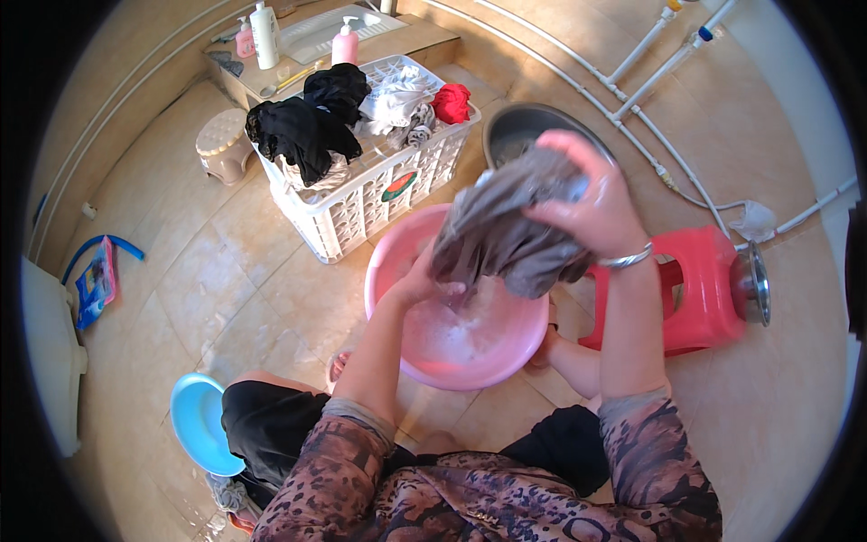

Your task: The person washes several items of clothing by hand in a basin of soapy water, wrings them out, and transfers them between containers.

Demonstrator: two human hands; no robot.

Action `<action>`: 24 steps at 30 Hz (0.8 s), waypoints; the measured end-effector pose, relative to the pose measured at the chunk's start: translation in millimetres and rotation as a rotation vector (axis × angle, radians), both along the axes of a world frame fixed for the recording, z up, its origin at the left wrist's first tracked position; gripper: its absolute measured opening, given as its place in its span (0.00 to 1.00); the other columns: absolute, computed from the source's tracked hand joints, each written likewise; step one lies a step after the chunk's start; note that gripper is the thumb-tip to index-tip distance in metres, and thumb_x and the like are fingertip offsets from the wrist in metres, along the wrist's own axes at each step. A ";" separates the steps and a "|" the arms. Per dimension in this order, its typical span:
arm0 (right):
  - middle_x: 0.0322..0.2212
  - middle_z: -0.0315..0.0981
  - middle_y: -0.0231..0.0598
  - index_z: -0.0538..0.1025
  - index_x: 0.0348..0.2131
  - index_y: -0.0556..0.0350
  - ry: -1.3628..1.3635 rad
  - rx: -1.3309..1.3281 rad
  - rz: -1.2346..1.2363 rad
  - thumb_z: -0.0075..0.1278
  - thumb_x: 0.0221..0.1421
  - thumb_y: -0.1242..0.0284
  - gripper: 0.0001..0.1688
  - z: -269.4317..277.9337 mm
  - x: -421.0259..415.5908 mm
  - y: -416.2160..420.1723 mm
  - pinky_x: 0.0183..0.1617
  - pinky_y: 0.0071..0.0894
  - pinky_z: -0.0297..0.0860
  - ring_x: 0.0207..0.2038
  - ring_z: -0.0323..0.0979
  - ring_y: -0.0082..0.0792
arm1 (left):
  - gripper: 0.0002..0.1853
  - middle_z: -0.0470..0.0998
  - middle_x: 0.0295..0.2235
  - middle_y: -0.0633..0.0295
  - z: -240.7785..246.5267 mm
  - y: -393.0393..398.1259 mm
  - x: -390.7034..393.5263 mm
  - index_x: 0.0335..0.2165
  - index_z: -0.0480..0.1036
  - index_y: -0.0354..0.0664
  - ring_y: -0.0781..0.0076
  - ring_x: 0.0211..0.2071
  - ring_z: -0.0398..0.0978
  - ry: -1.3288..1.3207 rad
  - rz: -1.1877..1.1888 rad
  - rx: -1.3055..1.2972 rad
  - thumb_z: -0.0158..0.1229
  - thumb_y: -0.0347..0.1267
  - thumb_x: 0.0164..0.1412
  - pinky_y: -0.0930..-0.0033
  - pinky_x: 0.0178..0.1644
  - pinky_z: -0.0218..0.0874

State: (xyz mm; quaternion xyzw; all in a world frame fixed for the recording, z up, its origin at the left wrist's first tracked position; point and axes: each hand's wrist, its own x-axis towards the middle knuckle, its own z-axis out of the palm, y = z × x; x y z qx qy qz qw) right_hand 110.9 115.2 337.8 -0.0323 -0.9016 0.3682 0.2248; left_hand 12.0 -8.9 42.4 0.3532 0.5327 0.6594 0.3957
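A wet grey-brown cloth [504, 223] hangs bunched above a pink plastic basin [532, 352] that stands on the tiled floor between my feet. My right hand [596, 196], with a silver bracelet at the wrist, grips the cloth's upper right part between thumb and fingers. Lower down, my left hand [423, 278] holds the cloth's left end; its fingers are partly hidden behind the fabric. Soapy water [460, 335] with white foam lies in the basin below.
A white plastic crate [339, 234] carries black clothes [301, 135], white cloth [399, 98] and a red cloth [452, 103]. Behind the basin is a dark metal basin [535, 118]. A red stool [698, 291] lies on its side at right; a blue basin [196, 420] sits at left.
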 end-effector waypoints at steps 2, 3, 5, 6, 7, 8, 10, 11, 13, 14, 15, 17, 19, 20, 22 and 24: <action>0.29 0.67 0.32 0.68 0.36 0.59 0.039 -0.071 0.015 0.57 0.27 0.77 0.28 35.3 1.9 -7.2 0.40 0.21 0.62 0.32 0.64 0.21 | 0.44 0.60 0.48 0.61 46.9 0.8 5.7 0.51 0.50 0.44 0.72 0.48 0.57 -0.048 0.008 0.094 0.64 0.29 0.35 0.71 0.52 0.48; 0.29 0.67 0.31 0.68 0.36 0.59 0.058 -0.117 0.019 0.57 0.28 0.78 0.28 49.9 4.3 -10.2 0.39 0.21 0.62 0.32 0.64 0.20 | 0.40 0.62 0.46 0.62 59.8 4.0 5.7 0.50 0.52 0.44 0.71 0.47 0.58 -0.060 0.052 0.056 0.63 0.30 0.37 0.71 0.51 0.49; 0.28 0.67 0.31 0.68 0.37 0.59 0.116 -0.028 -0.005 0.57 0.28 0.78 0.28 56.0 6.8 -4.0 0.38 0.20 0.62 0.31 0.64 0.20 | 0.32 0.66 0.43 0.62 74.9 8.6 5.6 0.47 0.58 0.42 0.71 0.45 0.61 -0.091 0.138 -0.036 0.60 0.31 0.42 0.71 0.50 0.50; 0.27 0.67 0.31 0.67 0.37 0.59 0.108 -0.009 -0.042 0.57 0.28 0.78 0.28 54.7 8.4 0.0 0.38 0.20 0.62 0.31 0.64 0.20 | 0.26 0.68 0.40 0.59 84.4 6.0 3.8 0.44 0.62 0.39 0.70 0.44 0.63 -0.005 0.214 -0.050 0.57 0.33 0.45 0.70 0.48 0.53; 0.27 0.67 0.31 0.67 0.37 0.59 0.099 0.011 -0.078 0.57 0.28 0.78 0.29 51.9 10.0 4.8 0.38 0.20 0.62 0.31 0.64 0.20 | 0.25 0.68 0.40 0.58 82.6 3.6 1.1 0.44 0.62 0.39 0.69 0.44 0.64 0.078 0.252 -0.097 0.56 0.35 0.46 0.70 0.48 0.53; 0.29 0.67 0.31 0.67 0.38 0.58 0.061 0.023 -0.071 0.57 0.29 0.78 0.29 37.7 13.4 12.6 0.39 0.21 0.62 0.33 0.64 0.21 | 0.25 0.69 0.40 0.56 79.0 -0.4 -3.6 0.44 0.62 0.39 0.69 0.44 0.64 0.161 0.292 -0.143 0.55 0.36 0.47 0.70 0.47 0.53; 0.32 0.68 0.35 0.67 0.38 0.57 -0.014 0.132 -0.109 0.58 0.28 0.76 0.31 -7.5 16.4 25.8 0.43 0.22 0.60 0.37 0.65 0.25 | 0.24 0.69 0.39 0.53 57.2 -15.6 -21.2 0.44 0.61 0.39 0.68 0.43 0.65 0.355 0.328 -0.324 0.52 0.36 0.48 0.70 0.47 0.54; 0.32 0.68 0.37 0.66 0.38 0.57 -0.070 0.063 -0.135 0.59 0.27 0.74 0.32 -33.9 19.7 31.4 0.44 0.24 0.60 0.38 0.65 0.27 | 0.23 0.69 0.39 0.52 31.9 -18.4 -28.3 0.44 0.61 0.39 0.67 0.42 0.66 0.453 0.301 -0.441 0.50 0.35 0.49 0.69 0.46 0.55; 0.34 0.67 0.42 0.66 0.39 0.56 -0.189 -0.026 -0.179 0.58 0.28 0.73 0.32 -96.5 34.8 49.3 0.44 0.27 0.60 0.40 0.66 0.34 | 0.21 0.69 0.37 0.50 15.0 -9.1 -25.2 0.44 0.61 0.41 0.63 0.41 0.66 0.661 0.173 -0.693 0.47 0.33 0.49 0.66 0.45 0.56; 0.35 0.66 0.45 0.65 0.39 0.53 -0.246 0.043 -0.218 0.57 0.28 0.72 0.32 -125.7 41.6 55.4 0.44 0.31 0.61 0.40 0.65 0.41 | 0.20 0.70 0.36 0.51 17.6 -6.6 -21.3 0.43 0.62 0.41 0.60 0.40 0.66 0.775 0.081 -0.837 0.45 0.32 0.49 0.64 0.44 0.56; 0.35 0.65 0.47 0.64 0.40 0.49 -0.330 0.052 -0.271 0.57 0.29 0.70 0.32 -159.4 44.0 58.6 0.43 0.35 0.61 0.39 0.64 0.47 | 0.19 0.70 0.35 0.51 16.2 -9.6 -19.4 0.43 0.62 0.42 0.57 0.40 0.66 0.888 -0.009 -0.998 0.43 0.30 0.48 0.61 0.43 0.56; 0.36 0.63 0.49 0.62 0.43 0.41 -0.466 0.165 -0.362 0.56 0.31 0.67 0.35 -220.7 52.9 63.6 0.43 0.37 0.62 0.39 0.64 0.47 | 0.23 0.66 0.39 0.51 -9.5 -9.1 -9.8 0.44 0.59 0.42 0.56 0.42 0.64 0.995 0.068 -0.949 0.44 0.26 0.44 0.59 0.44 0.55; 0.39 0.61 0.48 0.61 0.44 0.40 -0.662 0.208 -0.446 0.57 0.31 0.66 0.36 -252.0 55.9 55.5 0.42 0.36 0.62 0.39 0.64 0.46 | 0.32 0.59 0.46 0.53 -36.5 -6.1 -0.1 0.49 0.52 0.48 0.53 0.48 0.57 1.045 0.104 -0.931 0.49 0.28 0.41 0.51 0.47 0.50; 0.41 0.58 0.49 0.60 0.45 0.38 -0.777 0.211 -0.431 0.58 0.30 0.64 0.38 -261.1 54.8 54.8 0.44 0.39 0.61 0.41 0.62 0.47 | 0.35 0.56 0.48 0.53 -44.4 -3.2 5.2 0.50 0.50 0.51 0.52 0.50 0.53 1.014 0.036 -0.959 0.52 0.31 0.40 0.48 0.48 0.47; 0.46 0.54 0.49 0.58 0.47 0.36 -1.012 0.218 -0.400 0.59 0.28 0.61 0.43 -272.2 49.0 50.9 0.47 0.46 0.57 0.46 0.59 0.49 | 0.46 0.47 0.53 0.54 -50.6 6.4 16.4 0.53 0.44 0.60 0.52 0.54 0.43 1.006 -0.095 -1.026 0.59 0.45 0.35 0.38 0.51 0.34; 0.50 0.46 0.50 0.55 0.50 0.32 -1.067 0.518 -0.342 0.60 0.25 0.57 0.49 -278.4 38.1 36.1 0.50 0.56 0.49 0.50 0.50 0.53 | 0.49 0.47 0.54 0.55 -56.3 9.8 23.5 0.53 0.44 0.61 0.52 0.55 0.43 1.105 -0.141 -1.053 0.59 0.51 0.32 0.37 0.52 0.31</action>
